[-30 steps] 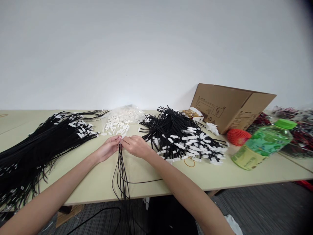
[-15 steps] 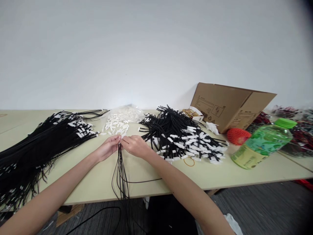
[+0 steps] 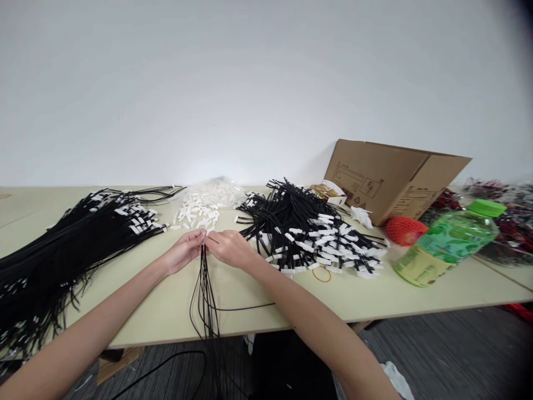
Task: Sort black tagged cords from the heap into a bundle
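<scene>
A loose bunch of thin black cables (image 3: 205, 283) hangs from my fingertips, over the table's front edge and down toward the floor. My left hand (image 3: 186, 253) is closed in a pinch around the top of this bunch. Pressed against it from the other side, my right hand (image 3: 230, 248) also pinches at the cable ends. A bit of white shows between the fingertips, but the fingers cover most of it. Just beyond my hands lie small white connector pieces (image 3: 195, 213), spilling from a clear plastic bag (image 3: 225, 191).
On the left lies a large pile of black cables (image 3: 83, 239) with white ends. Another heap (image 3: 291, 211) sits right of my hands. Further right are a cardboard box (image 3: 375, 178), red netting (image 3: 405, 230) and a green-capped bottle (image 3: 449, 241). A rubber band (image 3: 322, 274) lies on the table (image 3: 166, 311).
Both hands stay at the same spot with only a tiny shift of the fingers. The hanging cables sway very slightly.
</scene>
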